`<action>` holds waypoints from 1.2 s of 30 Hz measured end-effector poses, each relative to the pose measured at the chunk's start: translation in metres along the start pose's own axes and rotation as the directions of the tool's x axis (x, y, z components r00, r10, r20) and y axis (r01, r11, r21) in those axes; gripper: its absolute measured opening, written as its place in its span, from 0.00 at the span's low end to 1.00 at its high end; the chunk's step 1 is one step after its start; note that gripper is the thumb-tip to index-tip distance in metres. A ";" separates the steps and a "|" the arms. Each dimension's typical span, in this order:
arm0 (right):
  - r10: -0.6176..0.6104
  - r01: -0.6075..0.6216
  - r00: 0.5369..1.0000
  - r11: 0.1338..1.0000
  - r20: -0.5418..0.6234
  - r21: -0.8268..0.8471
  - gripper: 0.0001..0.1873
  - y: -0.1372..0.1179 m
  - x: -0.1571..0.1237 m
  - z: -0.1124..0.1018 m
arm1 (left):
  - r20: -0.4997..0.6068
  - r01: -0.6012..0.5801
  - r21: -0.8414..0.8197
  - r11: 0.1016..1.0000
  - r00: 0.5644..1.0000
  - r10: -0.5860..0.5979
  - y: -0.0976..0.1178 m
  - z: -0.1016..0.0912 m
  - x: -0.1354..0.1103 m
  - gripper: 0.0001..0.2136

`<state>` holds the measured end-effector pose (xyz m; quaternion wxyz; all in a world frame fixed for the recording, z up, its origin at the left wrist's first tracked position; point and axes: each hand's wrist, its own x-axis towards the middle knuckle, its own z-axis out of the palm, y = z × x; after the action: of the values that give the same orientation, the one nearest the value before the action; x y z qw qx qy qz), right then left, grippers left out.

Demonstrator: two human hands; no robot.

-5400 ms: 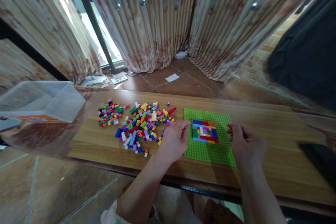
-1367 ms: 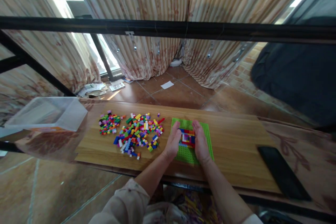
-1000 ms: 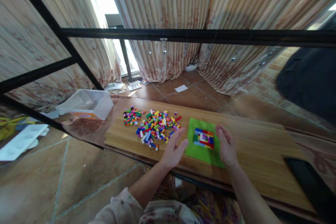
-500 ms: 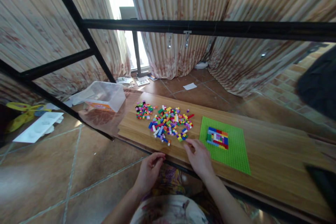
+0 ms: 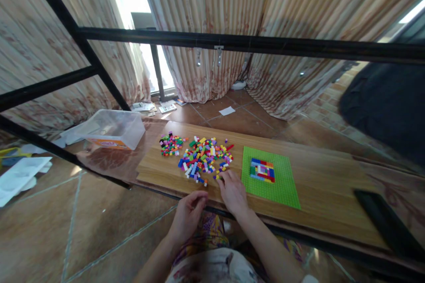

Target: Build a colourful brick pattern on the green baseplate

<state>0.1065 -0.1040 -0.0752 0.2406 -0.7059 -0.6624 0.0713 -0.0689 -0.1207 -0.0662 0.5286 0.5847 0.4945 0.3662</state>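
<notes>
A loose pile of small coloured building bricks (image 5: 202, 157) lies on the wooden board. My right hand (image 5: 233, 191) rests at the pile's near right edge, its bent fingertips down among a few yellow and blue bricks. Whether a brick is between those fingers is hidden. At the board's front edge is my left hand (image 5: 188, 213), thumb and fingers curled together; anything inside them is too small to make out. To the right of my right hand lies a green baseplate (image 5: 282, 190). It carries a flat, many-coloured rectangle of bricks (image 5: 263, 170) with a pale centre.
A smaller brick heap (image 5: 171, 145) lies left of the main pile. Beyond the board's left end stands a clear plastic box (image 5: 114, 128) with an orange label. A dark flat object (image 5: 381, 216) lies at the right end. A black metal rail (image 5: 232, 47) crosses in front of the curtains.
The view has swung to the right. My right hand has moved left against the bricks, its fingers drawing closer together. My left hand stays curled at the board's edge.
</notes>
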 end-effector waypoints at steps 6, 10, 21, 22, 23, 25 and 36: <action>-0.002 0.002 1.000 0.999 0.016 0.034 0.08 -0.002 0.002 -0.002 | 0.061 -0.166 0.112 0.980 0.985 0.160 0.012 0.011 0.030 0.09; 0.002 -0.002 1.000 0.995 0.002 0.102 0.07 0.000 0.001 -0.001 | 0.076 -0.178 0.148 0.973 0.983 0.168 0.007 0.013 0.042 0.09; 0.037 -0.013 0.998 0.910 -0.048 0.414 0.09 0.008 -0.016 -0.017 | 0.061 -0.166 0.086 0.982 0.985 0.162 0.011 0.032 0.058 0.11; 0.039 -0.016 0.998 0.899 -0.042 0.437 0.10 0.008 -0.017 -0.020 | 0.063 -0.156 0.065 0.986 0.986 0.152 0.013 0.036 0.057 0.11; 0.040 -0.020 0.999 0.888 -0.035 0.459 0.10 0.009 -0.017 -0.022 | 0.071 -0.148 0.047 0.988 0.987 0.145 0.016 0.038 0.057 0.10; 0.040 -0.027 0.999 0.869 -0.016 0.494 0.11 0.011 -0.018 -0.026 | 0.088 -0.136 0.013 0.991 0.987 0.134 0.020 0.042 0.056 0.09; 0.087 -0.181 0.981 0.710 0.171 0.680 0.11 0.019 -0.022 -0.035 | 0.122 -0.010 -0.117 0.993 0.992 0.024 0.030 0.045 0.051 0.09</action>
<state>0.1364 -0.1341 -0.0575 0.4388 -0.6050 -0.5482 0.3754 -0.0076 -0.0814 -0.0500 0.5879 0.5786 0.4340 0.3621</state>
